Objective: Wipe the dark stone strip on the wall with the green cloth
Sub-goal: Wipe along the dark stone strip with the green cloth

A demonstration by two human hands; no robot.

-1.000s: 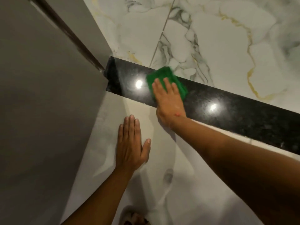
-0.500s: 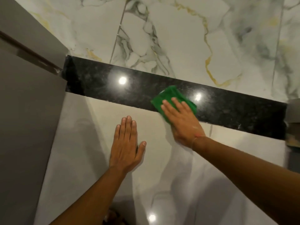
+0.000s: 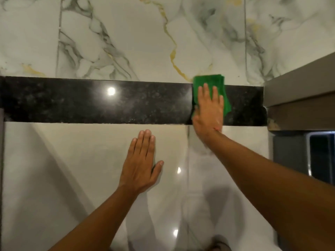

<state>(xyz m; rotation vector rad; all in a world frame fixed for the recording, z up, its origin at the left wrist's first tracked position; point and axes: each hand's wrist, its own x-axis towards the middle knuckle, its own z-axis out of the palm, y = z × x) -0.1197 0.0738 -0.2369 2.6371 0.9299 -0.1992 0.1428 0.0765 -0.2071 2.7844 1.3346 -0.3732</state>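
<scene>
A dark speckled stone strip (image 3: 108,104) runs level across the wall between marble tiles above and pale tiles below. My right hand (image 3: 208,113) lies flat on a folded green cloth (image 3: 206,81), pressing it against the strip near its right end. The cloth sticks out above and to the right of my fingers and overlaps the marble a little. My left hand (image 3: 141,163) rests flat on the pale tile below the strip, fingers together, holding nothing.
White marble tiles with grey and gold veins (image 3: 145,37) cover the upper wall. A grey ledge or cabinet (image 3: 299,91) juts out at the right end of the strip, with a dark glossy panel (image 3: 320,156) under it. A grey edge (image 3: 1,160) bounds the left side.
My right hand has slid the green cloth along the strip to the right, from near the left corner almost to the right end. My left hand has stayed flat on the tile.
</scene>
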